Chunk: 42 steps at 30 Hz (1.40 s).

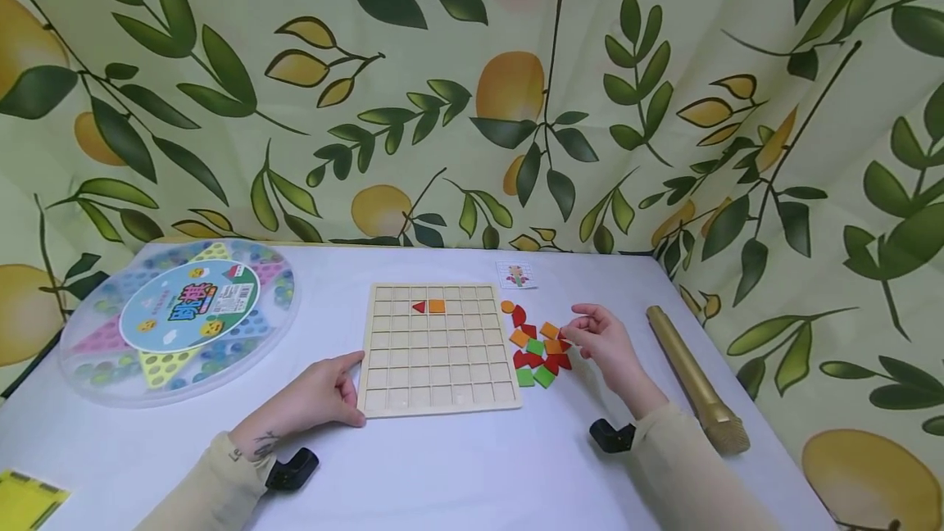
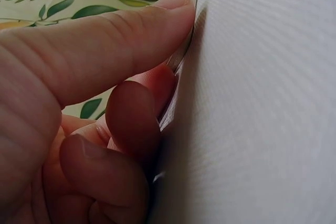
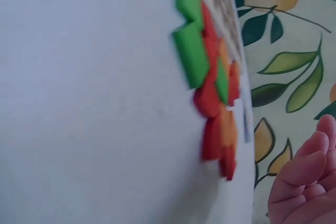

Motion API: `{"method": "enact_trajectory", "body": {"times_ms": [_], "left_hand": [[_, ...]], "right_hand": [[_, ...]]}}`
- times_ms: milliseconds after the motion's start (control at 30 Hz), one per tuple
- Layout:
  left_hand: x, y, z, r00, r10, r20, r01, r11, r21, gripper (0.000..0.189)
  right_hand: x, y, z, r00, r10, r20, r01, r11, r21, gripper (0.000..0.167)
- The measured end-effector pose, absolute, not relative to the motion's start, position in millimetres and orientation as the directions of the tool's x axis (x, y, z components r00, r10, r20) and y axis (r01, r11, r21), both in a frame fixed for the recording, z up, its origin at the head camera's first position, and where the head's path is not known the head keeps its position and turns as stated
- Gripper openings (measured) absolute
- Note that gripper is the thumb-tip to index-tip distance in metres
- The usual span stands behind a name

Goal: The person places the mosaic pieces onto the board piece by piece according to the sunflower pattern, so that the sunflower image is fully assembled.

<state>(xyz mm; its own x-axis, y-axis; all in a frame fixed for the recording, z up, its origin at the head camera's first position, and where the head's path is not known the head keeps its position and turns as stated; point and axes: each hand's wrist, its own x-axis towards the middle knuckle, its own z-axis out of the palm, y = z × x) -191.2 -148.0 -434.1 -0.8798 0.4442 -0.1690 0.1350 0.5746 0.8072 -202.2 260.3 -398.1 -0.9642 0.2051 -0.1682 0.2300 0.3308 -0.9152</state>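
Note:
A pale wooden grid board lies on the table. Two pieces sit in its second row: a red triangle and an orange square. My left hand holds the board at its lower left edge, thumb near the corner and index finger higher up. In the left wrist view the thumb presses the board's edge, other fingers curled below. My right hand hovers at the right side of a loose pile of red, green and orange pieces. No piece shows between its fingers in the right wrist view.
A small pattern card lies behind the pile. At the left is a round Chinese checkers set under a clear cover. A gold microphone lies at the right, and a yellow item at the front left corner.

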Motion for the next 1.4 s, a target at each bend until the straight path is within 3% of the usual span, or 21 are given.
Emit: {"method": "enact_trajectory", "body": {"times_ms": [300,433,600,833,1067,1400], "left_hand": [[-190.0,-149.4,-432.5,-0.880,0.440,-0.176,0.119,0.565,0.817,0.099],[-189.2,-148.4,-432.1,-0.877,0.448,-0.176,0.114,0.550,0.828,0.099],[-189.1,-149.7,-434.7,-0.876,0.450,-0.174,0.113,0.542,0.833,0.099],[-189.4,-148.3,-435.1,-0.880,0.443,-0.173,0.119,0.557,0.822,0.099],[-189.2,-148.7,-434.7,-0.892,0.418,-0.173,0.111,0.572,0.813,0.099],[-190.0,-148.3,-435.3,-0.883,0.440,-0.163,0.129,0.561,0.817,0.097]], "right_hand": [[-196.4,270.8,-414.3,-0.950,0.248,-0.189,0.291,0.486,-0.824,0.037],[-206.3,274.2,-417.3,-0.953,0.244,-0.178,0.293,0.605,-0.740,0.032],[-223.4,269.9,-417.8,-0.942,0.242,-0.235,0.337,0.661,-0.670,0.030],[-232.8,265.2,-414.5,-0.933,0.211,-0.291,0.354,0.688,-0.633,0.029],[-235.8,264.6,-411.3,-0.935,0.201,-0.292,0.345,0.703,-0.622,0.015],[-252.1,238.6,-390.1,-0.934,0.189,-0.302,0.356,0.518,-0.778,0.018]]}}
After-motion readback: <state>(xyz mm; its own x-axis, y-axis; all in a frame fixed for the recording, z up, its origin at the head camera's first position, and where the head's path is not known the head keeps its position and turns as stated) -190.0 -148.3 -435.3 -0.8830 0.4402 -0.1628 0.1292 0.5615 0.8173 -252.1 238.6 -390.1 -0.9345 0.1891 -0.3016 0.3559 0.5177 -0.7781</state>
